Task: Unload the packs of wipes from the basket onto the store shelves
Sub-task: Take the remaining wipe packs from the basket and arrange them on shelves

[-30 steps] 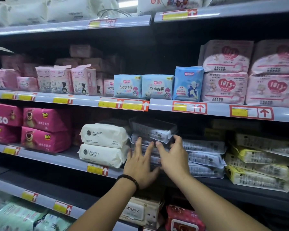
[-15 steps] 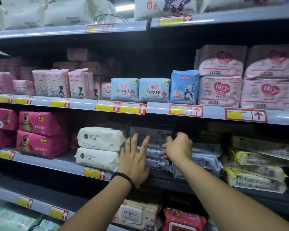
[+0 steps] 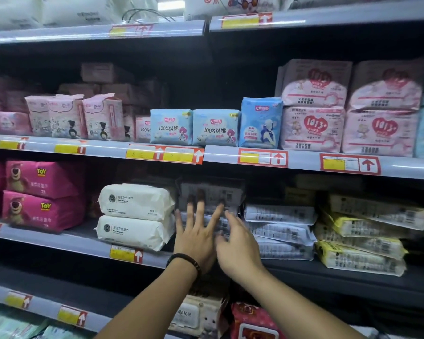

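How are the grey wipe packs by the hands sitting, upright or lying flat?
Lying flat: the grey wipe packs are stacked one on another on the shelf, with their narrow edges facing out.

"TOY": magenta bear packs (image 3: 41,178) | "100%纯棉": blue packs (image 3: 171,127) | "1013+": pale pink packs (image 3: 312,129) | "Wet Wipes": white packs (image 3: 132,232)
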A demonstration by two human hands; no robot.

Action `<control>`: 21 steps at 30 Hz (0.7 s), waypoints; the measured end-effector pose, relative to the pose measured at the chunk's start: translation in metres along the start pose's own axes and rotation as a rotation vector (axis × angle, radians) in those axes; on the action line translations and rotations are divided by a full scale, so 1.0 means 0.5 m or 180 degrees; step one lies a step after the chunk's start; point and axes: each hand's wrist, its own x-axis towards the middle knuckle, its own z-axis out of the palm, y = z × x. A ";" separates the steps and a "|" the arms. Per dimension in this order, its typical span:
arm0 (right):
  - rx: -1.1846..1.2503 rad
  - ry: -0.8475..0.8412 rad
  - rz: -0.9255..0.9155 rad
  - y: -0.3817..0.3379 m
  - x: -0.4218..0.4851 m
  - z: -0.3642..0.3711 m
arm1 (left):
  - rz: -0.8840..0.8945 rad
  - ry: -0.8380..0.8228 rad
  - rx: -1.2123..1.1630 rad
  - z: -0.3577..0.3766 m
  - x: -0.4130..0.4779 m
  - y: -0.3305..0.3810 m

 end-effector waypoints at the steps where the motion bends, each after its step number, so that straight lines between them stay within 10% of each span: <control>1: -0.0080 -0.0079 -0.0017 -0.002 0.006 -0.005 | -0.0027 -0.0045 0.0057 0.000 0.003 0.001; 13: 0.0597 -0.0997 0.0114 0.028 0.027 -0.062 | -0.0258 -0.0512 -0.0089 -0.011 0.020 0.020; 21: 0.0291 -0.0457 -0.0011 0.103 -0.042 -0.179 | -0.0176 -0.0111 -0.0452 -0.043 -0.032 0.032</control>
